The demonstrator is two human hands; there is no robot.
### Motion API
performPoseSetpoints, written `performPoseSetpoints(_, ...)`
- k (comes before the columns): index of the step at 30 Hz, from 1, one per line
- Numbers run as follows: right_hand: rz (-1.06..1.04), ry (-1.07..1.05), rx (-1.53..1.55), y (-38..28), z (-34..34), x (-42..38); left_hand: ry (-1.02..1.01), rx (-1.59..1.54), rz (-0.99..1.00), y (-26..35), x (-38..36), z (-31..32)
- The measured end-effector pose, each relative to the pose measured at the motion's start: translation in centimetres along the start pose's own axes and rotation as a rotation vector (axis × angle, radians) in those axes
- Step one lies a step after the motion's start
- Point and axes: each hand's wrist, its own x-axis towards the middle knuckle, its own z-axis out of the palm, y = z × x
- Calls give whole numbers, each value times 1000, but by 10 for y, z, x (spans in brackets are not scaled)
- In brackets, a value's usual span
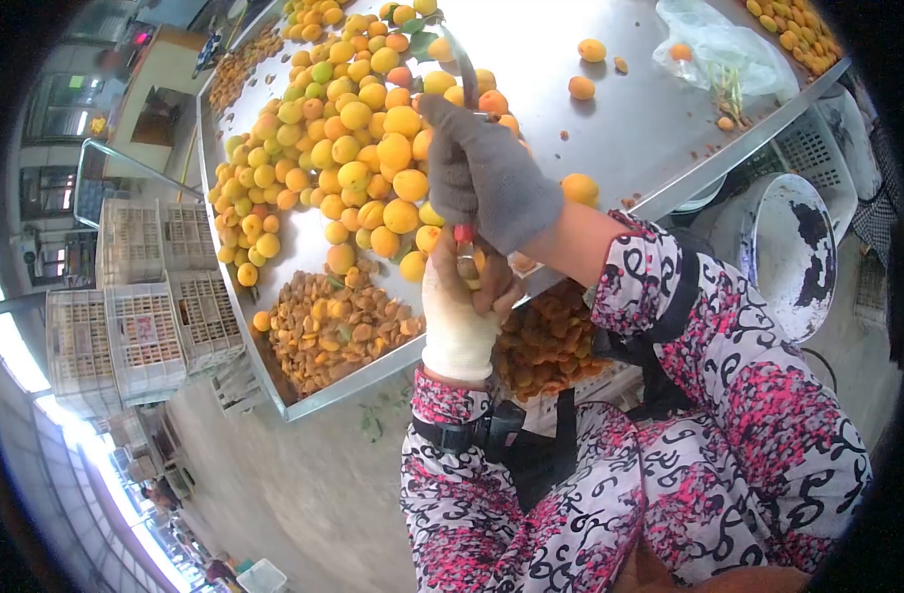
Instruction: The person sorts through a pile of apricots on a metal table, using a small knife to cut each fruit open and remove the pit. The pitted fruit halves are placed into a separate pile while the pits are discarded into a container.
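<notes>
My right hand (pixel 496 173), in a grey glove, is closed around a metal tool (pixel 462 64) whose curved upper part sticks out above the fist. A red part (pixel 464 233) of it shows below the fist. Just beneath, my left hand (pixel 462 306), in a white glove with bare fingertips, is closed on a yellow-orange fruit (pixel 478 261), mostly hidden by the fingers. The hands are close together at the edge of a metal table (pixel 649 128). Beside them lies a big heap of yellow and orange fruit (pixel 353 176).
Fruit halves or pits (pixel 338 331) lie in the table's near corner. Below the hands is a crate of orange pieces (pixel 551 346). A plastic bag (pixel 704 44) lies on the table. Stacked crates (pixel 145 326) stand left, a stained white basin (pixel 793 257) right.
</notes>
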Motion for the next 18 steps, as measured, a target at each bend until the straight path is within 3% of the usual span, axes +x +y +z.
performPoseSetpoints(1,353,91,360,-4,0,2,-52,-498,-106,8,0,2)
performPoseSetpoints(2,353,90,360,-3,0,4,-107,-996,-210,16,0,4)
performPoseSetpoints(3,315,117,334,-2,-1,5,-106,-996,-210,25,3,8)
performPoseSetpoints(5,279,144,309,-6,0,5,87,-1039,-326,40,9,14)
performPoseSetpoints(6,164,149,171,-16,2,4,88,-1040,-327,39,9,12)
performPoseSetpoints(7,47,153,32,-21,1,4,75,-941,-251,36,9,8)
performPoseSetpoints(9,31,152,-62,-26,-10,11,112,-652,-65,33,5,1)
performPoseSetpoints(10,18,146,-153,-30,-18,16,103,-308,176,34,4,1)
performPoseSetpoints(14,31,96,-639,-40,-52,30,249,-123,193,48,-2,-11)
performPoseSetpoints(15,200,104,-753,-41,-62,33,324,-43,215,48,-3,-12)
performPoseSetpoints(16,199,108,-756,-40,-69,33,365,-16,237,52,-4,-10)
performPoseSetpoints(18,87,-100,-1293,-32,-83,30,348,16,287,45,-3,-19)
